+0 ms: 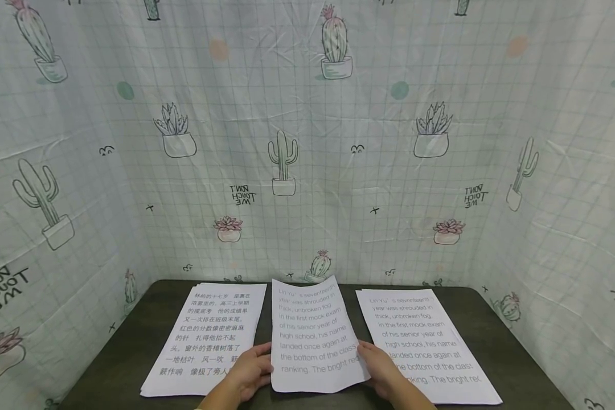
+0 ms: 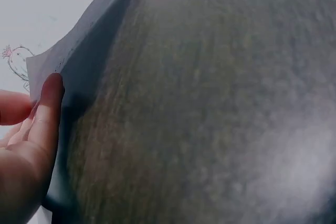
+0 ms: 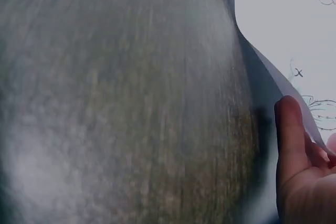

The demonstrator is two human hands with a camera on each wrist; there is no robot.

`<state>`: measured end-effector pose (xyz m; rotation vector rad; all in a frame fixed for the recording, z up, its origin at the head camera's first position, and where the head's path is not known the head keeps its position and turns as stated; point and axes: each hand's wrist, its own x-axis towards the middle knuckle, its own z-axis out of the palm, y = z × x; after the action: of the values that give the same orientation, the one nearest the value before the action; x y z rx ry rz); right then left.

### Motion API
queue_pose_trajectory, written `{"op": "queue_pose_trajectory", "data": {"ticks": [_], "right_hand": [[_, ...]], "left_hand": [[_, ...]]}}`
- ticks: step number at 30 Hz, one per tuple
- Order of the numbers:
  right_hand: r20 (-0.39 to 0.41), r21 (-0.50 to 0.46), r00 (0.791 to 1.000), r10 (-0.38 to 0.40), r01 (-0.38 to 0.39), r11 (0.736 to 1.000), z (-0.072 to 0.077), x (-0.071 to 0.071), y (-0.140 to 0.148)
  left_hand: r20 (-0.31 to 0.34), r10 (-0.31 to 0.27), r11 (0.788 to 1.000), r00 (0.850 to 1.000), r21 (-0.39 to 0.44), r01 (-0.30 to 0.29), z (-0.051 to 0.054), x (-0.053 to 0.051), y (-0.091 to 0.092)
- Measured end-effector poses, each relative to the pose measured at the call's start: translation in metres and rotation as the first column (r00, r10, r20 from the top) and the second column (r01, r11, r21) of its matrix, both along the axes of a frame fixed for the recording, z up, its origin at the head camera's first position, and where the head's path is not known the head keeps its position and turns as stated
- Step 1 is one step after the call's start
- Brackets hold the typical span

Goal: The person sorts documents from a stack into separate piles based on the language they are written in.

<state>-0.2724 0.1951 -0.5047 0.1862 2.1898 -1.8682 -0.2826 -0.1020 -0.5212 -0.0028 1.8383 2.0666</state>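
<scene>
A printed sheet of paper with English text is held above the dark table between both hands, its upper corners curling. My left hand pinches its left edge near the bottom. On the opposite edge, my right hand pinches the sheet at about the same height. In the left wrist view the paper passes between the thumb and the fingers. The right wrist view has the paper's edge running down into the right hand's grip, with one finger behind it.
A stack of sheets with Chinese text lies left of the held sheet, partly behind the left hand. To the right lies a stack with English text, partly covered by the right hand. Cactus-print cloth surrounds the dark table on three sides.
</scene>
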Motion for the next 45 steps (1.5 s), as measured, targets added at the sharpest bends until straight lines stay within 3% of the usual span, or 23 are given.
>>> {"op": "queue_pose_trajectory", "data": {"ticks": [14, 22, 30, 45], "right_hand": [[-0.048, -0.133, 0.998, 0.045, -0.051, 0.99, 0.012, -0.002, 0.005], [-0.057, -0.132, 0.998, 0.026, -0.034, 0.991, 0.017, -0.002, 0.011], [-0.056, -0.135, 0.998, -0.027, 0.019, 0.991, 0.022, -0.002, 0.028], [-0.022, -0.11, 0.99, -0.141, 0.138, 0.984, 0.03, 0.008, 0.081]], "left_hand": [[-0.065, -0.009, 0.995, 0.998, 0.098, 0.016, 0.013, -0.005, -0.011], [-0.099, -0.041, 0.99, 0.994, 0.128, 0.054, 0.019, -0.007, -0.01], [-0.129, -0.046, 0.988, 0.991, 0.143, 0.064, 0.024, -0.012, 0.009], [-0.133, -0.077, 0.978, 0.988, 0.183, 0.101, 0.028, -0.018, 0.068]]}}
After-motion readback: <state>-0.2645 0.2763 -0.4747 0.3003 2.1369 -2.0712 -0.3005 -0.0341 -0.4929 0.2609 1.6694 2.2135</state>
